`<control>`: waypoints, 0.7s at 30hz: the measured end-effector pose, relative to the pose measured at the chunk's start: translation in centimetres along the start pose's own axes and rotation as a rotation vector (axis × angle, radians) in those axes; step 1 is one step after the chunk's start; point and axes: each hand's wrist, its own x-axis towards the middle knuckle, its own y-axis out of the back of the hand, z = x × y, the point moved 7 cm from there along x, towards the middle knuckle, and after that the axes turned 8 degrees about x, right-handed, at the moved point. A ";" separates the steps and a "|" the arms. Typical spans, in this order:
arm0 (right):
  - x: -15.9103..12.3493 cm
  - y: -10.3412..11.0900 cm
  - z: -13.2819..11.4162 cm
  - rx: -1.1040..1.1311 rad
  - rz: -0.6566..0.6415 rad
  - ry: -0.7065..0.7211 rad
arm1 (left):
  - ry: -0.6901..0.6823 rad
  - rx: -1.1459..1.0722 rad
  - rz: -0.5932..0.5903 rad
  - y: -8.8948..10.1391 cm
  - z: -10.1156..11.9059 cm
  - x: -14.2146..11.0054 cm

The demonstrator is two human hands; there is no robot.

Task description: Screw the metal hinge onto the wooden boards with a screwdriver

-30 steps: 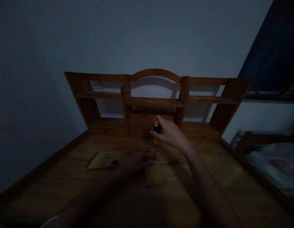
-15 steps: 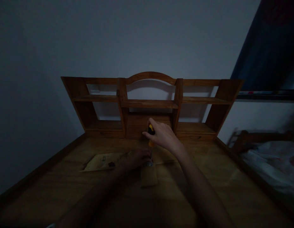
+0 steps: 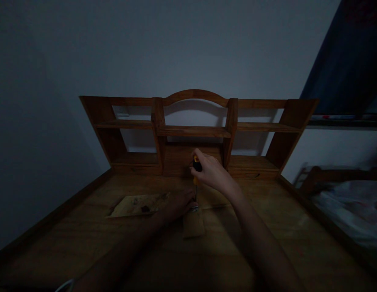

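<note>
A screwdriver [image 3: 197, 164] with a yellow and black handle stands upright in my right hand [image 3: 212, 171], whose fingers wrap round the handle from above. Its thin shaft points down at a small shiny metal piece [image 3: 194, 208]. That piece lies at the far end of a flat brownish block [image 3: 193, 226], which looks like wood or card. My left hand [image 3: 182, 202] rests low beside the shaft, its fingers bent together against the metal piece. In the dim light the fingertips and the exact kind of metal piece are hard to make out.
A pale sheet [image 3: 133, 206] with small dark bits on it lies on the wooden desk top [image 3: 261, 227] to the left. A wooden shelf unit [image 3: 194, 132] stands along the desk's back edge. Off to the right is a whitish bundle [image 3: 352, 207] beyond the desk's side rail.
The view has shifted slightly. My right hand's grip on the screwdriver handle has turned a little, and the thumb now lies closer in. My left hand stays by the metal piece.
</note>
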 end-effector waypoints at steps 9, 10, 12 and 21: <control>0.2 2.5 -0.8 0.101 0.095 0.026 | -0.032 -0.152 -0.044 0.8 0.4 -0.1; 0.1 3.2 -0.7 0.100 0.132 0.016 | -0.042 -0.191 -0.050 0.9 0.5 -0.2; 0.0 4.9 -0.3 0.091 0.209 -0.008 | -0.056 -0.262 -0.046 0.9 0.5 -0.3; -1.3 10.0 0.6 0.047 0.443 -0.042 | 0.024 -0.187 -0.012 -0.1 -0.5 -0.1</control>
